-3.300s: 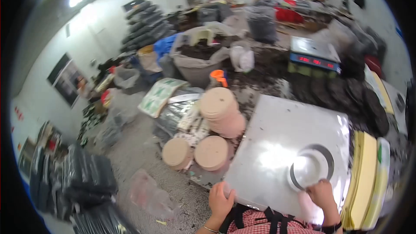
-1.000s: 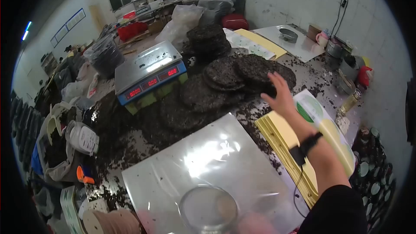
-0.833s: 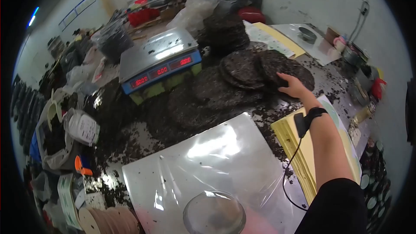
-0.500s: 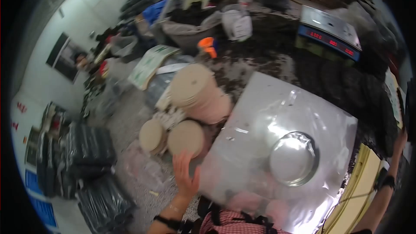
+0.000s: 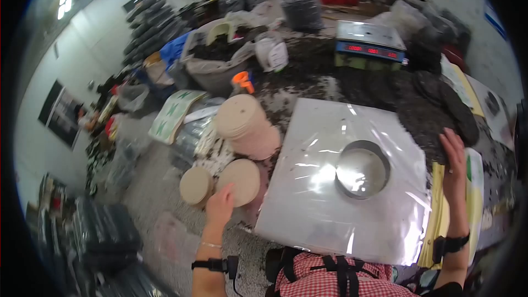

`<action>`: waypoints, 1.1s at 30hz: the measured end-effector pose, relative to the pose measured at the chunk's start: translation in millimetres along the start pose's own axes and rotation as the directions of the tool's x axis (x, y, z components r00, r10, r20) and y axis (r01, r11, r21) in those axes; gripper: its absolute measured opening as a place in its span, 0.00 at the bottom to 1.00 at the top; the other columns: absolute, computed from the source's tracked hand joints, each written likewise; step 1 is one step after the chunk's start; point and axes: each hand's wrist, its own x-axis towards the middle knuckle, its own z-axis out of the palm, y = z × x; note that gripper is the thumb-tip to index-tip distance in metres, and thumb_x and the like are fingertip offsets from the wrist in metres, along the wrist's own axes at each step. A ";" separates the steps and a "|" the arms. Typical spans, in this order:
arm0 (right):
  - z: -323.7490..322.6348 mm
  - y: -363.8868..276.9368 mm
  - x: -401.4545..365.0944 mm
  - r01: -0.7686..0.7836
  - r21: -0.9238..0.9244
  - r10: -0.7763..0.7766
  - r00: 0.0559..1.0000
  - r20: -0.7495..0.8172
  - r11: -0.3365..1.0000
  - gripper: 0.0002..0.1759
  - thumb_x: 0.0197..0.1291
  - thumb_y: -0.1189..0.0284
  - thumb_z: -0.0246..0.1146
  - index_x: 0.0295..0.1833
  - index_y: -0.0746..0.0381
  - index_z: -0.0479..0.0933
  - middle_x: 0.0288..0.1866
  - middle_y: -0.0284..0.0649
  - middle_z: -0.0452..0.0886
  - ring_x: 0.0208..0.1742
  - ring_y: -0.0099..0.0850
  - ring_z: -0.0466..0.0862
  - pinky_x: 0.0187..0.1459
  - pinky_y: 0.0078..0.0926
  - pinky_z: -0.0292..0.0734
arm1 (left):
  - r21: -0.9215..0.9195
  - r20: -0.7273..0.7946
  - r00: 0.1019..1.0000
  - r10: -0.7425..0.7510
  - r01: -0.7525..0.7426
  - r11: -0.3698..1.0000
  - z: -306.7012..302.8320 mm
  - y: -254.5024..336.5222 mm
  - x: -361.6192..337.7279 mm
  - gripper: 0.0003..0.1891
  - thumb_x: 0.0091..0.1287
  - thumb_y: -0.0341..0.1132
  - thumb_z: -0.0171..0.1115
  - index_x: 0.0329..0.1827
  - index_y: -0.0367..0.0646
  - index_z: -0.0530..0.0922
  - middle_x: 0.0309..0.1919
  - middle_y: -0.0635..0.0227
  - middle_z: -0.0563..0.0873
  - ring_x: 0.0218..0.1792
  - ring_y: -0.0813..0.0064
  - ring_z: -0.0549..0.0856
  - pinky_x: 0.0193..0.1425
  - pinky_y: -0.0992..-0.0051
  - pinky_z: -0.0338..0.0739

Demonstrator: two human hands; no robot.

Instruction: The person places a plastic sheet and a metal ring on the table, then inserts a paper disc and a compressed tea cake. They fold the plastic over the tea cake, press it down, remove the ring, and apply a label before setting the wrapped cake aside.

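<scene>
My left hand [image 5: 219,209] is at the near edge of a stack of round beige discs [image 5: 241,179], its fingers curled and pinching the rim of the top disc. A shorter stack of smaller beige discs [image 5: 194,186] stands just left of it. Over on the right, my right hand [image 5: 453,154] has its fingers stretched out, holding nothing, beside the dark, flat, rounded pieces [image 5: 423,107]. Between my hands a metal ring [image 5: 363,169] rests on a shiny sheet-covered board [image 5: 300,209]; its inside looks pale and reflective.
A tall beige disc stack [image 5: 240,116] leans behind the smaller ones. Further back are an orange cup [image 5: 242,82], a lined tub of dark loose material [image 5: 217,55] and a digital scale [image 5: 369,44]. Yellow strips [image 5: 433,214] lie along the board's right edge.
My left hand's fingers have curled at the disc stack's edge. My right hand has come in from the far right to the dark pieces. The camera view has shifted.
</scene>
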 end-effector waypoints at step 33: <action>52.4 -61.1 -14.0 -0.224 0.148 0.226 0.974 0.004 0.963 0.32 0.54 0.84 0.61 0.68 0.57 0.78 0.69 0.51 0.78 0.72 0.52 0.76 0.74 0.47 0.69 | 0.039 -0.031 0.433 0.901 -0.900 0.434 161.9 270.3 55.5 0.17 0.63 0.30 0.68 0.56 0.36 0.83 0.57 0.57 0.87 0.56 0.59 0.87 0.60 0.66 0.84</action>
